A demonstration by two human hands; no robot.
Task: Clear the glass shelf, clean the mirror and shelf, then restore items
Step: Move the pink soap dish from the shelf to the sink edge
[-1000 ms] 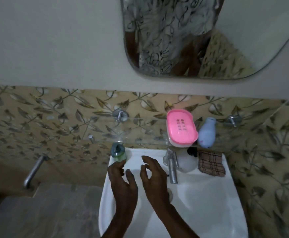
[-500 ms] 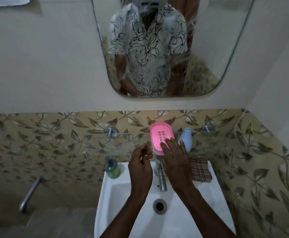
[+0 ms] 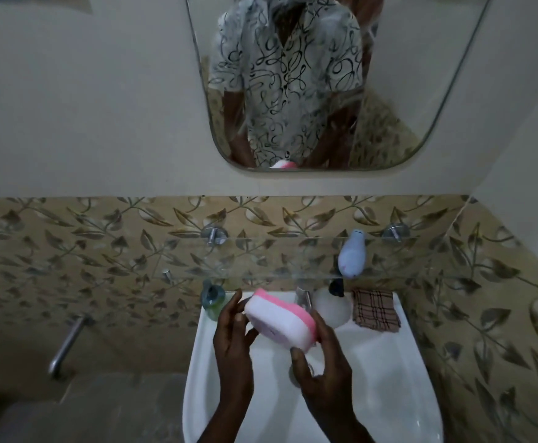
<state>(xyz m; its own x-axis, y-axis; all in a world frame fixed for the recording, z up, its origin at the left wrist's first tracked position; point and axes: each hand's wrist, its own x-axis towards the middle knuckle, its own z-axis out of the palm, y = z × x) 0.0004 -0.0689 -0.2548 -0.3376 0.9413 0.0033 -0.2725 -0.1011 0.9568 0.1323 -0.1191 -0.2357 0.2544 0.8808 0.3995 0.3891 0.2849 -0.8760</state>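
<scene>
A pink-and-white soap box (image 3: 280,318) is tilted above the white sink (image 3: 389,362), below the glass shelf (image 3: 277,260). My left hand (image 3: 234,334) grips its left end and my right hand (image 3: 320,359) holds its right end from below. A pale blue bottle (image 3: 352,255) stands on the right part of the shelf. The mirror (image 3: 405,91) hangs on the wall above and reflects a person in a patterned shirt.
On the sink's back rim stand a green bottle (image 3: 211,298), a chrome tap (image 3: 304,297), a round white object (image 3: 331,306) and a folded checked cloth (image 3: 375,310). A metal pipe (image 3: 66,345) sticks out of the wall at the left. Leaf-patterned tiles cover the lower walls.
The soap box has come off the glass shelf and is now held by both hands over the sink. The camera view has tilted up, showing more of the mirror.
</scene>
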